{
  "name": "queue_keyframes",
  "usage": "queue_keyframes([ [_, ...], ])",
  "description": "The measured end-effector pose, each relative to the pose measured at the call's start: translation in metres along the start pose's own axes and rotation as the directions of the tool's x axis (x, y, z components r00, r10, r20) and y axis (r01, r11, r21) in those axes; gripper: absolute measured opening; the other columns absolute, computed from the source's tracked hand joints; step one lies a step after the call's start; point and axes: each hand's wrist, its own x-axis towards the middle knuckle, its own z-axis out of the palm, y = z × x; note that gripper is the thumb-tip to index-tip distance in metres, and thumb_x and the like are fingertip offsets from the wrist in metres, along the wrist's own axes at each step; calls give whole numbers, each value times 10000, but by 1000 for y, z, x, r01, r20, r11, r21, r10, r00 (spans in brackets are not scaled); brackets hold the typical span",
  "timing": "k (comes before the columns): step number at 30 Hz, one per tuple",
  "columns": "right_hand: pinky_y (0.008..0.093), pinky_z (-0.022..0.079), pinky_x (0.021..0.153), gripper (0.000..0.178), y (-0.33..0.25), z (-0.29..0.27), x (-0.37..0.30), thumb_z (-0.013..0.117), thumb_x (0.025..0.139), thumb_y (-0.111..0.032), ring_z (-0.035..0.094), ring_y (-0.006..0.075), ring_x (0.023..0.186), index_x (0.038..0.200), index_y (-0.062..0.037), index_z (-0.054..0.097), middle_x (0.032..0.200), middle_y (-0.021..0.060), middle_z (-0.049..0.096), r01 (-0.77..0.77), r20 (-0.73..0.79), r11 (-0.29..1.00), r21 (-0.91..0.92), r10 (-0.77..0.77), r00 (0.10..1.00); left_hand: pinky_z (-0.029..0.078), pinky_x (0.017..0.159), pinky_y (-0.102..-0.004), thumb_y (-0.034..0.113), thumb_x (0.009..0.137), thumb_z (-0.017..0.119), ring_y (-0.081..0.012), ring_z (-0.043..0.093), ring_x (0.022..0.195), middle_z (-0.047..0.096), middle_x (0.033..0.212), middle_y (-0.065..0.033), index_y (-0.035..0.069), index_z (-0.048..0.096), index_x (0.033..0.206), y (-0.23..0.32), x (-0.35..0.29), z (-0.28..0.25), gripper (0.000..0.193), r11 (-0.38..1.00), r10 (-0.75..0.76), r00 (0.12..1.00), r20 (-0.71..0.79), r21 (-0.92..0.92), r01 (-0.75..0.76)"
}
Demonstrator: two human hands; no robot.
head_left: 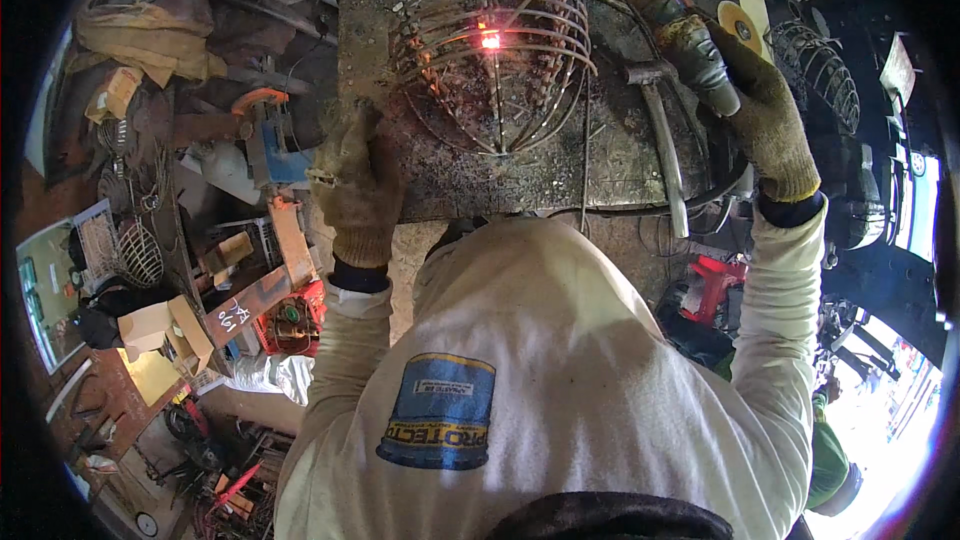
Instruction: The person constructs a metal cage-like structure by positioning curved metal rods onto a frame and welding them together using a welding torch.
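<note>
A round wire cage lies on a scorched metal work table, with a glowing orange spot near its top. My left hand, in a dirty work glove, rests on the table's left front edge beside the cage; whether it holds anything is unclear. My right hand, also gloved, grips the handle of a welding electrode holder whose stem reaches up to the left above the cage. My white apron fills the lower middle.
A hammer lies on the table right of the cage. A second wire cage sits at the far right, a third at the left. Boxes, tools and scrap clutter the floor at the left; a red object stands below the table.
</note>
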Motion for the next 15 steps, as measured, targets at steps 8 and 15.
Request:
queue_keyframes([
  [8, 267, 480, 1005, 526, 1, 3, 2, 652, 1006, -172, 596, 100, 1168, 1502, -70, 513, 1355, 70, 649, 33, 4, 998, -56, -33, 999, 572, 850, -417, 133, 961, 673, -321, 694, 1043, 723, 1157, -110, 154, 673, 1289, -9, -38, 6, 329, 995, -5, 1000, 7, 99, 4],
  [15, 284, 490, 1015, 469, -2, 10, 1, 629, 1025, -193, 606, 126, 1191, 1467, -57, 545, 1329, 73, 656, 81, -9, 996, -46, -82, 997, 573, 845, -414, 158, 970, 662, -303, 695, 1042, 710, 1173, -122, 117, 670, 1260, -2, -31, 0, 292, 989, -84, 987, 133, 131, 67],
])
